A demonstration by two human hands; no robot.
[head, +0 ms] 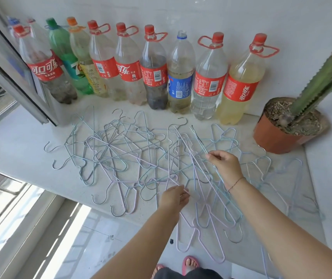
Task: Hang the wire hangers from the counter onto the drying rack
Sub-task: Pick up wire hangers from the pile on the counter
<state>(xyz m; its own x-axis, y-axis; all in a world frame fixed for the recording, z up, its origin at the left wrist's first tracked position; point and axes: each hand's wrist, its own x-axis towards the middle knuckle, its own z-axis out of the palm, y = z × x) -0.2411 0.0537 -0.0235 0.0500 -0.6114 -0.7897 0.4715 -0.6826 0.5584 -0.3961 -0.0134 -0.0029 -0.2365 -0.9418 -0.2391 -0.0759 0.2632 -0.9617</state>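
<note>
I see my right hand [226, 168] pinching the thin bars of a bundle of wire hangers [207, 198] between thumb and fingers, and my left hand [174, 198] closes its fingertips on a pink bar of the same bundle, lower down. The bundle is tilted, its upper ends over the counter [30, 141] and its rounded shoulders hanging past the counter edge, above the floor. The wires are thin, coated in pale blue, lilac and pink, with bare metal hooks. The other hangers [110, 154] lie flat in a tangled pile on the white speckled counter, to the left and behind my hands. Along the tiled wall stands a row of plastic bottles [155, 73], most with red caps and red Coca-Cola labels in Chinese letters; one has a blue Pepsi label. At the right stands a ribbed green cactus [322, 77] in a round brown pot [272, 137].
</note>
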